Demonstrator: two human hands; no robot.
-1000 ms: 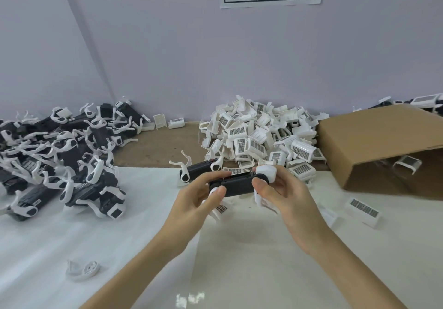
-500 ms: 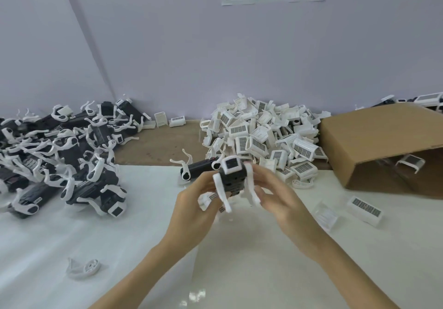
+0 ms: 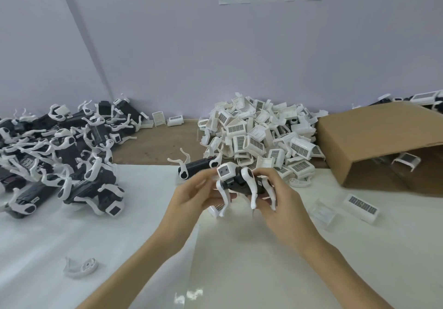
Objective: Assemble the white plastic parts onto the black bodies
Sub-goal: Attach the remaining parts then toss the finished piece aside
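above the surface (image 3: 239,260), both hands, left (image 3: 191,198) and right (image 3: 280,198), grip a black body (image 3: 236,181) with white legs (image 3: 249,188) and head (image 3: 225,170) fitted. this unit looks nearly finished; next probably means checking the seating, then adding it to the pile (image 3: 60,155).

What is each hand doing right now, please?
Left hand: holding the black plastic body with white legs at its white head end.
Right hand: holding the same body at its rear legs.

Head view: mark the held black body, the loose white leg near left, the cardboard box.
black body (image 3: 236,182), head view, dark side between its white legs
loose white leg (image 3: 80,266), head view, its middle
cardboard box (image 3: 374,131), head view, top panel
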